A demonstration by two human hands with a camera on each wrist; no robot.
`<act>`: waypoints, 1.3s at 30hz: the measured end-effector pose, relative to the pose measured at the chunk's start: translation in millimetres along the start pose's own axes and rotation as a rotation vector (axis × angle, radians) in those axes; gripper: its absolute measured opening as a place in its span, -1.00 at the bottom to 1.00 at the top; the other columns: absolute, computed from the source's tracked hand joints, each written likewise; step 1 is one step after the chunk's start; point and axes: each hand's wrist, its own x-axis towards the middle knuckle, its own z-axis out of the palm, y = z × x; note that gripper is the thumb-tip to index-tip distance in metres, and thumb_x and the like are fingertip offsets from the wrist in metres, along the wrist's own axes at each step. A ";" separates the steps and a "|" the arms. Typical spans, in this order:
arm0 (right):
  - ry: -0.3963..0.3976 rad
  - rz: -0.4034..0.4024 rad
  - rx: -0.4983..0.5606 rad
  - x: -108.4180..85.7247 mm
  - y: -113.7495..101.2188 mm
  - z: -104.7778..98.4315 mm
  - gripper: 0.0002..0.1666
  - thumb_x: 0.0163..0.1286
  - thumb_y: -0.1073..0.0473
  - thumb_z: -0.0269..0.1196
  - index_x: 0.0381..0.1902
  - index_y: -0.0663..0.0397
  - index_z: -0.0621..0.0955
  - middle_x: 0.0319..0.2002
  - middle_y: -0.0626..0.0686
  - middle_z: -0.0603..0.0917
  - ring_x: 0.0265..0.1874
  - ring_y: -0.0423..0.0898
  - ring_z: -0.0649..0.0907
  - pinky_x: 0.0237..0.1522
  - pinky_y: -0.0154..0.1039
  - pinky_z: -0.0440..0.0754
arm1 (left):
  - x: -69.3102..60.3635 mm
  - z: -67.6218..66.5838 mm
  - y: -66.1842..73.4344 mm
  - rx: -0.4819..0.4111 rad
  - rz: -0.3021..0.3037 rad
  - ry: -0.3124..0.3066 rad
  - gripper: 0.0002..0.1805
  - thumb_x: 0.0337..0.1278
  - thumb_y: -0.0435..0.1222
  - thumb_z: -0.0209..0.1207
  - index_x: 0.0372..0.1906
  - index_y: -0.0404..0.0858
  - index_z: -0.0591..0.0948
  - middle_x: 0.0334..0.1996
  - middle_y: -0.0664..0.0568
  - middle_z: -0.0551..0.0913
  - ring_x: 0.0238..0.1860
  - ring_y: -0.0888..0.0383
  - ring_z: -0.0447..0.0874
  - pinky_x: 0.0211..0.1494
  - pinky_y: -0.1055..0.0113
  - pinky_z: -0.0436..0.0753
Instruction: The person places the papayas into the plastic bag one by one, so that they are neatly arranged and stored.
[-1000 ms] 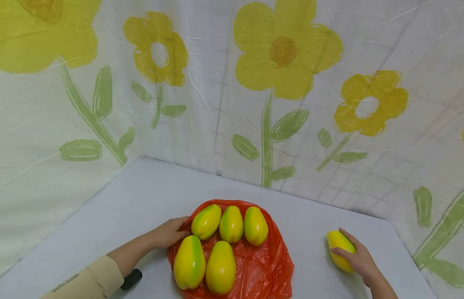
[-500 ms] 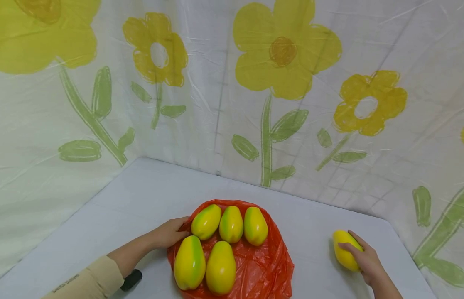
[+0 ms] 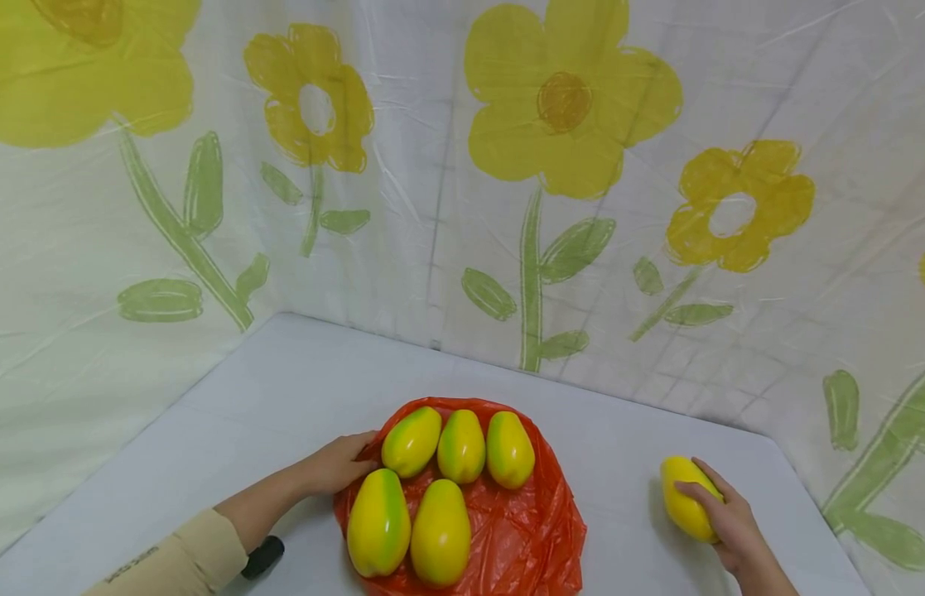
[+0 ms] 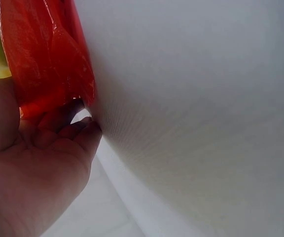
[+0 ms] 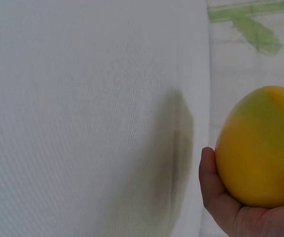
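On the right side of the table, my right hand grips a yellow papaya, thumb on one side and fingers on the other. The right wrist view shows the papaya held off the tabletop, its shadow apart from it. At centre lies an opened red plastic bag with several yellow-green papayas in it. My left hand holds the bag's left edge. In the left wrist view, the fingers of that hand curl at the red plastic, with part of them hidden by it.
A black cylindrical object lies beside the left sleeve, partly hidden. The white tabletop ends at the back against a white curtain with printed yellow flowers.
My right hand has shifted slightly to the right with the papaya, and stays nearly still over the last half second. The left hand, the bag and its papayas have not visibly moved.
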 end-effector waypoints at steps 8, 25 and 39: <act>0.011 -0.023 0.063 -16.0 -8.3 14.7 -0.01 0.29 -0.16 0.15 0.47 -0.17 -0.14 0.44 0.28 -0.19 -0.01 0.06 0.26 -0.23 -0.33 0.47 | -1.1 -0.4 1.2 -0.002 -0.007 0.001 -0.52 0.26 -0.23 0.06 0.24 -0.29 0.38 0.06 -0.08 0.57 -0.04 0.08 0.51 0.16 -0.06 0.52; -0.054 -0.039 0.265 -51.1 -23.0 66.9 0.01 0.26 -0.14 0.17 0.48 -0.26 -0.15 0.44 0.20 -0.18 0.07 0.05 0.20 -0.14 -0.32 0.46 | -0.9 0.5 -1.4 -0.013 -0.014 -0.002 -0.50 0.25 -0.18 0.08 0.25 -0.27 0.38 0.07 -0.06 0.57 -0.05 0.09 0.50 0.14 -0.05 0.53; -0.079 -0.099 0.266 -77.5 -28.8 116.9 -0.03 0.28 -0.13 0.17 0.48 -0.26 -0.10 0.39 0.23 0.00 -0.04 -0.01 0.38 -0.12 -0.29 0.55 | -1.0 0.7 -1.0 -0.007 -0.030 0.010 -0.51 0.24 -0.22 0.08 0.25 -0.26 0.39 0.10 -0.07 0.55 0.02 0.05 0.50 0.18 -0.08 0.49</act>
